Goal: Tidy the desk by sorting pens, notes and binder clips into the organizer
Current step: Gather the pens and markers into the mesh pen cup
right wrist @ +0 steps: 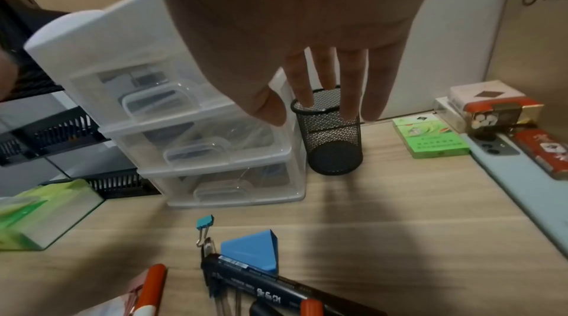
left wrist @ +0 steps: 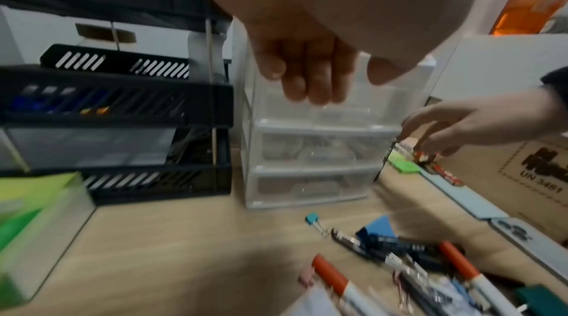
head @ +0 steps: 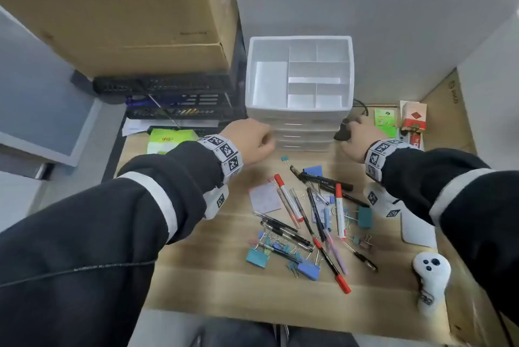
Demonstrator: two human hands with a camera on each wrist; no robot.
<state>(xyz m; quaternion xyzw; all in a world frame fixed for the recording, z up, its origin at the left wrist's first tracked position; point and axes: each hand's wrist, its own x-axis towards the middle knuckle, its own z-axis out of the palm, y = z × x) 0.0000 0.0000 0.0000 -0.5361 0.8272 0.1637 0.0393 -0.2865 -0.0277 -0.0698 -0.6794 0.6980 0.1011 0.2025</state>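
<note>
Beside the organizer [head: 299, 77] on its right, mesh cup [right wrist: 330, 131] clear only from right wrist, right hand [right wrist: 307, 29] fingers [right wrist: 350, 93] straight at its rim, left hand [head: 250, 140] fingers loosely curled, empty, top compartments bare, pens [head: 314, 220], notes [head: 265, 198], clips [head: 280, 254] scattered near on surface [head: 210, 276].

Even indoor light is falling from above; soft hand shadows are lying on the desk [right wrist: 399, 199]. Edges are bending strongly; the left wrist view is smearing with motion blur.
</note>
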